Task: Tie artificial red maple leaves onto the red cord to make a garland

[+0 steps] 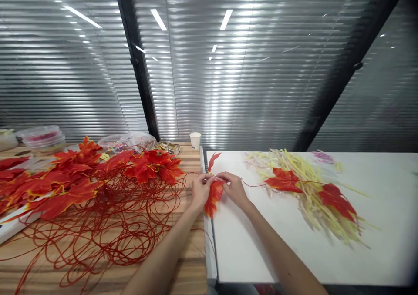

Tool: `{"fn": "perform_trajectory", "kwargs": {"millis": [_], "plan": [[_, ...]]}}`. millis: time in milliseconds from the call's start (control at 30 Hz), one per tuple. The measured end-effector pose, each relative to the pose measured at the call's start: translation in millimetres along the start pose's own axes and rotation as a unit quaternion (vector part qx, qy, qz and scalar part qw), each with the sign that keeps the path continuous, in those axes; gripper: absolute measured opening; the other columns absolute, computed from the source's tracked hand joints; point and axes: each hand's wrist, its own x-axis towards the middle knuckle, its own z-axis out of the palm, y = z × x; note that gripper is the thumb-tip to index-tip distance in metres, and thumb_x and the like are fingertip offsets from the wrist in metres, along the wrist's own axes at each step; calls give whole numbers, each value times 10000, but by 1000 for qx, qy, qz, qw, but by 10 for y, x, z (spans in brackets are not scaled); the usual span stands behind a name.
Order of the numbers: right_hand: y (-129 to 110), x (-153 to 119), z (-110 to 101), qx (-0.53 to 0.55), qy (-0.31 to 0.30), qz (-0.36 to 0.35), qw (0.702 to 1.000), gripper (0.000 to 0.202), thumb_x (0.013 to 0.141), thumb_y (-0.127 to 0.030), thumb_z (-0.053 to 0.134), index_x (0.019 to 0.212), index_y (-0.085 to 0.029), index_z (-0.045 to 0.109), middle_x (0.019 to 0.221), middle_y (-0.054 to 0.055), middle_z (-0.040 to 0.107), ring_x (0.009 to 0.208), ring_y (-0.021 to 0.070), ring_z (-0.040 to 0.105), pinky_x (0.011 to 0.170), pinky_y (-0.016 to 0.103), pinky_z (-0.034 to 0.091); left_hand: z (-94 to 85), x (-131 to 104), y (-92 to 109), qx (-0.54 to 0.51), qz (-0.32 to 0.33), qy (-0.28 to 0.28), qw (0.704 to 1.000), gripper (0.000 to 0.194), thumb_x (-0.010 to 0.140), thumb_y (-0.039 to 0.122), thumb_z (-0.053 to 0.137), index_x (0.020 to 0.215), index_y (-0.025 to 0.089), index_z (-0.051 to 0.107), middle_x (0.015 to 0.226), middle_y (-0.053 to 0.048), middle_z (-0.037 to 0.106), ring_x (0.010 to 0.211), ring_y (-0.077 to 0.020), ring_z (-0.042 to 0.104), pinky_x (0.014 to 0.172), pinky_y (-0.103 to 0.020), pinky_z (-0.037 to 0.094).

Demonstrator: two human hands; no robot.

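Head view: two hands [200,191] [235,189] together, pinching red leaf [213,198]; two corded leaves [283,180] [337,201], one cup [195,141].

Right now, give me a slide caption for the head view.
Left hand and right hand hold a red leaf near tangled red cord.

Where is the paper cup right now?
In the head view, the paper cup stands at the far edge of the wooden table, just left of the white table, beyond the hands.
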Motion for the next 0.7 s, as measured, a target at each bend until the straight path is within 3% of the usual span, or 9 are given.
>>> {"fn": "perform_trajectory", "kwargs": {"millis": [433,700], "plan": [[2,29,-7,37,30,12,999,151,752,-168,473,761,-171,624,758,29,646,682,149,590,661,261,473,3,10,-16,18,-8,-40,999,181,708,281,551,746,136,652,796,-83,660,746,-178,587,676,-274,438],[18,30,-3,61,32,22,997,135,750,-178,493,761,-164,627,755,31,649,690,150,599,662,257,478,1,18,-25,0,-22,-29,999,174,678,273,580,738,133,664,781,-84,665,744,-183,589,677,-277,435]]}}
